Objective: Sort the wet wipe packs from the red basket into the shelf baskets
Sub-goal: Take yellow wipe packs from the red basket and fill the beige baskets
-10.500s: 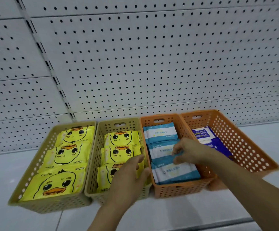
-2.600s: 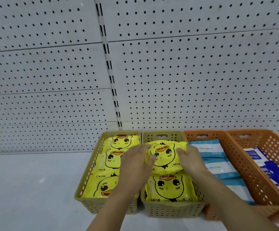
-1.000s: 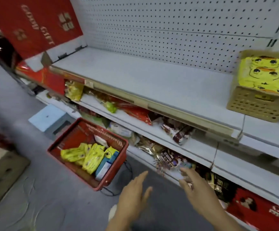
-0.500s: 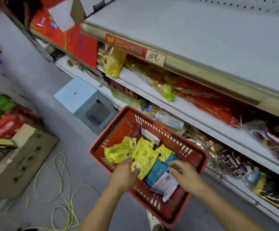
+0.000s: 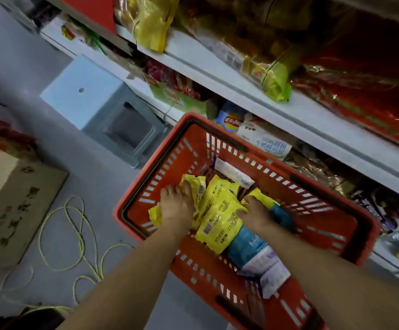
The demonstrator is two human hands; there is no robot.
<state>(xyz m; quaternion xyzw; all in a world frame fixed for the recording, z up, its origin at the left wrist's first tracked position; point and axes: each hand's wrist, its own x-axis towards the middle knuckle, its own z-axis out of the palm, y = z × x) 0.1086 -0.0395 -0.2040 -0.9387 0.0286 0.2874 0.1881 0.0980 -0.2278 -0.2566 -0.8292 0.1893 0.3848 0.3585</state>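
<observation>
Red plastic basket (image 5: 317, 206), on the floor against the lower shelves: holds the unsorted stock.

- Contents, loosely heaped: left yellow pack (image 5: 194, 186), middle yellow pack (image 5: 219, 217) lying label side up, a third yellow one mostly hidden under the right hand, blue pack (image 5: 243, 246), white-and-purple pack (image 5: 267, 270), white pack (image 5: 233, 172) at the far wall.
- Left hand (image 5: 174, 208): down in the heap, fingers curled over the left yellow pack and grasping it.
- Right hand (image 5: 255, 215): fingers bent onto the right edge of the middle yellow pack, pinching it; how firm the hold is I cannot tell.
- Change: under three seconds ago both hands were seating a yellow duck pack in a tan shelf basket. A second ago they were empty and spread, coming down toward the floor. Half a second ago they were just reaching the heap. Now both are closed on yellow packs, with nothing lifted yet.
- Meaning: one delivery looks finished and a fresh pick has begun. Judging by colour, these two belong in the tan baskets, which are up out of view. Several packs remain, so the sort is well short of done.
- Nearby: grey stool (image 5: 96, 101), cardboard (image 5: 19, 206), green cord (image 5: 74, 234) on the floor.
</observation>
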